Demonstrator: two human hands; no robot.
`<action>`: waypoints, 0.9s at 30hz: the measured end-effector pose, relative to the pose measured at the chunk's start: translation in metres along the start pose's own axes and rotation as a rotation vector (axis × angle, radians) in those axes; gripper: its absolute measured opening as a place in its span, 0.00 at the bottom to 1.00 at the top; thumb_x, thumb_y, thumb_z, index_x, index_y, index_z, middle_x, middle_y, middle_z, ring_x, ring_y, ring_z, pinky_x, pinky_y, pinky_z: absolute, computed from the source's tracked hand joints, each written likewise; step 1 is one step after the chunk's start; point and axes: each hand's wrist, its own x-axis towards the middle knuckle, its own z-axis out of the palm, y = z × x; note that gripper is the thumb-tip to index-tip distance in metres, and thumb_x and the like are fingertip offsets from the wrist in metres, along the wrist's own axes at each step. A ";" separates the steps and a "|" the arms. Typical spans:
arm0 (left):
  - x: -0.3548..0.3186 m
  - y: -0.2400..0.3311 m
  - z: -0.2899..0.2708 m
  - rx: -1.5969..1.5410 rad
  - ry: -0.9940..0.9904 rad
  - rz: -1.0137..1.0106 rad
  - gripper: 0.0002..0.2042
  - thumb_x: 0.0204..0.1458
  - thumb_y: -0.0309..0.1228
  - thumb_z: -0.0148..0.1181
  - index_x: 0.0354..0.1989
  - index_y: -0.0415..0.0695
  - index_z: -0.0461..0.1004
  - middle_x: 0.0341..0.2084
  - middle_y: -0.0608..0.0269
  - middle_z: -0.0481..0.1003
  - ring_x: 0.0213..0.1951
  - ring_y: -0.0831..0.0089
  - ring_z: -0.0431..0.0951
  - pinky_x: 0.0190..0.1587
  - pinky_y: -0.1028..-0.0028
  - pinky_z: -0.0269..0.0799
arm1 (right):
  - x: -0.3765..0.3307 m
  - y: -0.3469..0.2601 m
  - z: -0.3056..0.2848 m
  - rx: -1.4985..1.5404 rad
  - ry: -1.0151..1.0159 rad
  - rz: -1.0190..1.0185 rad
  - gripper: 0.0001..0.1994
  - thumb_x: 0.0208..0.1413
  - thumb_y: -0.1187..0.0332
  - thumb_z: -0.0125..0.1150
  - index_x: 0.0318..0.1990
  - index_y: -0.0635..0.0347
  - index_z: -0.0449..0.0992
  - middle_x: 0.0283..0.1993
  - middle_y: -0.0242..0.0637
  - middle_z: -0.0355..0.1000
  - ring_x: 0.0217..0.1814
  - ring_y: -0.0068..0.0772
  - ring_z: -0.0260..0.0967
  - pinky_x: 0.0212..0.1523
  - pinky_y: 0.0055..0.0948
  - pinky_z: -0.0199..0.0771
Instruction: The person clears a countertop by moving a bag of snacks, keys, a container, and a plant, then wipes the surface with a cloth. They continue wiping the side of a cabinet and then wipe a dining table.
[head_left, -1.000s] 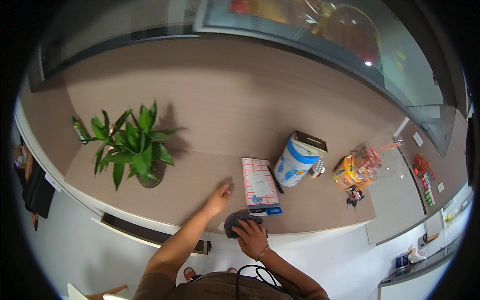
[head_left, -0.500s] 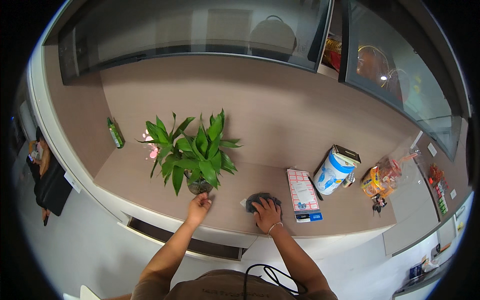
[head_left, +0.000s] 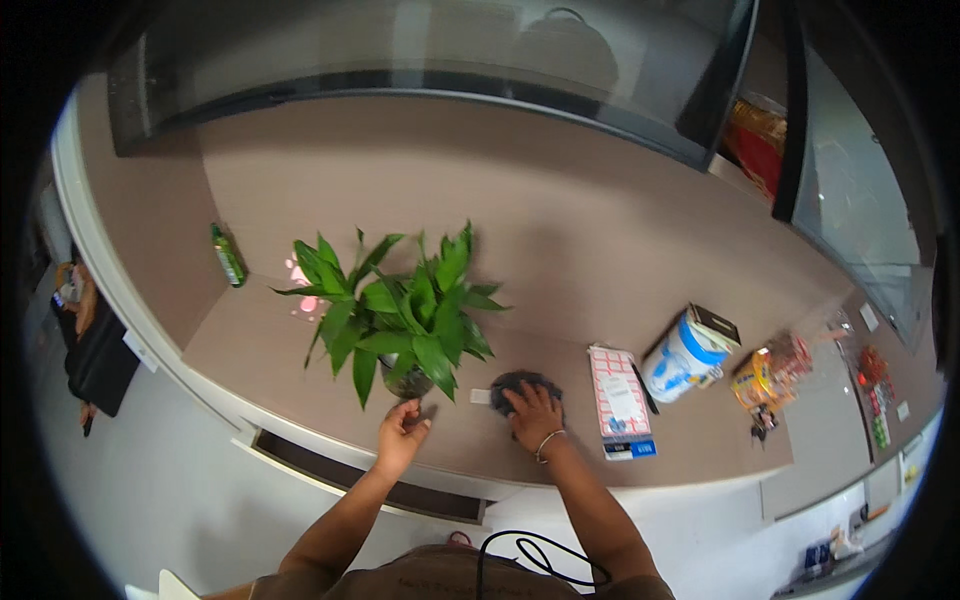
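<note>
Dark grey cloth [head_left: 518, 379] lies crumpled on the brown counter [head_left: 465, 440] under the right hand [head_left: 536, 413], whose fingers I see spread across it; I judge it soft and light, best held flat beneath the palm. Beside the base of the round vase [head_left: 405, 382], the left hand [head_left: 400, 440] has its fingers curled, though I cannot tell whether they touch it; I expect it heavy, slick and breakable, so I'd grasp its body low, clear of the leaves [head_left: 385, 343].

The cloth [head_left: 511, 382] is dark grey (nearly black), the plant [head_left: 422, 300] green.
</note>
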 end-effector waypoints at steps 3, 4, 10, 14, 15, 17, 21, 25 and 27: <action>0.009 0.012 -0.015 0.084 0.124 0.052 0.29 0.47 0.24 0.67 0.59 0.34 0.65 0.49 0.55 0.71 0.48 0.70 0.72 0.51 0.71 0.70 | 0.033 0.005 -0.010 0.052 -0.005 0.054 0.26 0.60 0.55 0.47 0.67 0.34 0.58 0.75 0.39 0.46 0.76 0.51 0.40 0.71 0.61 0.37; 0.012 0.027 -0.018 0.098 0.162 0.094 0.31 0.47 0.24 0.68 0.60 0.33 0.63 0.51 0.53 0.70 0.51 0.68 0.71 0.54 0.69 0.68 | 0.040 0.005 -0.010 0.069 -0.009 0.067 0.26 0.60 0.55 0.46 0.67 0.34 0.58 0.75 0.39 0.45 0.76 0.51 0.39 0.71 0.61 0.36; 0.059 0.036 -0.012 0.001 0.099 0.106 0.47 0.38 0.34 0.76 0.64 0.34 0.52 0.58 0.48 0.65 0.59 0.60 0.65 0.62 0.67 0.59 | 0.037 0.015 0.018 0.109 0.136 -0.039 0.30 0.57 0.53 0.47 0.69 0.35 0.55 0.74 0.43 0.47 0.74 0.58 0.43 0.68 0.62 0.42; 0.077 0.044 -0.005 0.067 0.065 0.125 0.43 0.41 0.35 0.74 0.63 0.35 0.54 0.58 0.51 0.65 0.58 0.59 0.66 0.62 0.67 0.61 | 0.005 0.003 0.006 0.093 0.077 -0.190 0.30 0.57 0.53 0.49 0.69 0.35 0.55 0.74 0.47 0.48 0.73 0.59 0.44 0.69 0.59 0.43; 0.086 0.029 -0.005 0.040 0.041 0.152 0.41 0.42 0.36 0.74 0.62 0.35 0.55 0.59 0.52 0.65 0.58 0.59 0.66 0.61 0.67 0.61 | 0.008 0.005 0.002 0.068 0.061 -0.194 0.30 0.58 0.54 0.49 0.69 0.35 0.55 0.74 0.47 0.47 0.73 0.59 0.44 0.69 0.59 0.43; 0.091 0.019 -0.002 -0.241 -0.012 0.125 0.38 0.45 0.38 0.71 0.61 0.35 0.57 0.58 0.54 0.66 0.58 0.60 0.67 0.60 0.68 0.62 | 0.017 0.012 -0.003 0.030 0.021 -0.200 0.30 0.58 0.56 0.50 0.69 0.35 0.55 0.74 0.48 0.47 0.73 0.59 0.44 0.69 0.57 0.43; 0.093 0.025 0.004 -0.382 -0.021 0.174 0.30 0.48 0.38 0.67 0.57 0.37 0.63 0.53 0.57 0.71 0.54 0.62 0.71 0.57 0.68 0.66 | 0.058 0.020 -0.009 0.025 0.023 0.088 0.29 0.61 0.56 0.48 0.70 0.36 0.53 0.76 0.43 0.43 0.76 0.53 0.39 0.72 0.55 0.38; 0.108 0.010 -0.018 0.437 0.132 0.561 0.21 0.46 0.35 0.66 0.49 0.40 0.72 0.42 0.58 0.78 0.45 0.61 0.76 0.50 0.67 0.71 | 0.089 0.005 -0.008 0.034 0.045 0.190 0.28 0.61 0.55 0.47 0.70 0.36 0.53 0.76 0.41 0.43 0.76 0.53 0.38 0.71 0.58 0.38; 0.115 0.002 -0.029 0.334 0.144 0.563 0.16 0.44 0.34 0.66 0.40 0.41 0.76 0.38 0.57 0.79 0.40 0.59 0.77 0.46 0.66 0.72 | 0.100 -0.005 -0.004 0.039 0.034 0.172 0.28 0.62 0.55 0.46 0.70 0.36 0.53 0.76 0.40 0.43 0.77 0.52 0.38 0.71 0.59 0.37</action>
